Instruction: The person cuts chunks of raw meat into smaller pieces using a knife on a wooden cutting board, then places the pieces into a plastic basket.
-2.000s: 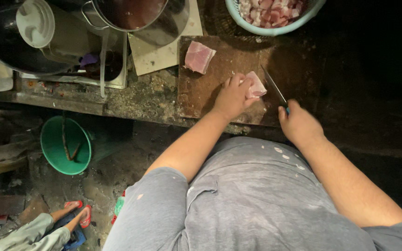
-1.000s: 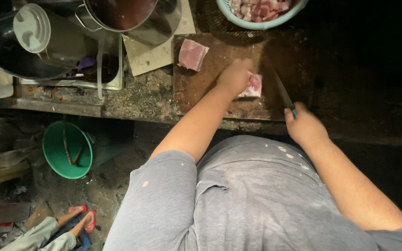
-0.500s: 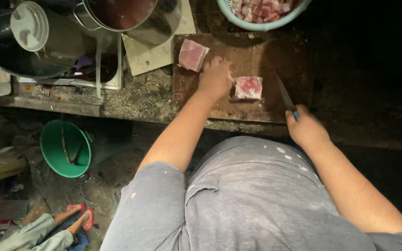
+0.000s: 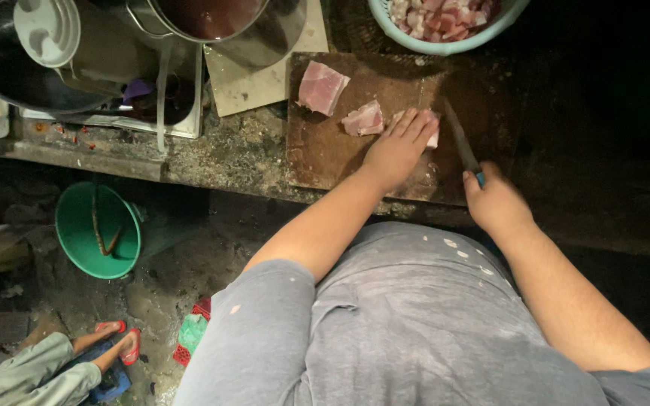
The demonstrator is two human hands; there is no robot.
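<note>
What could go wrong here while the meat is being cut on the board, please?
1. The knife blade lies right beside the left hand fingertips pressing the meat piece; a slip might cut them.
2. The cutting board reaches the counter's front edge, so it might tip or slide.
3. The light is dim, making the blade hard to see.
</note>
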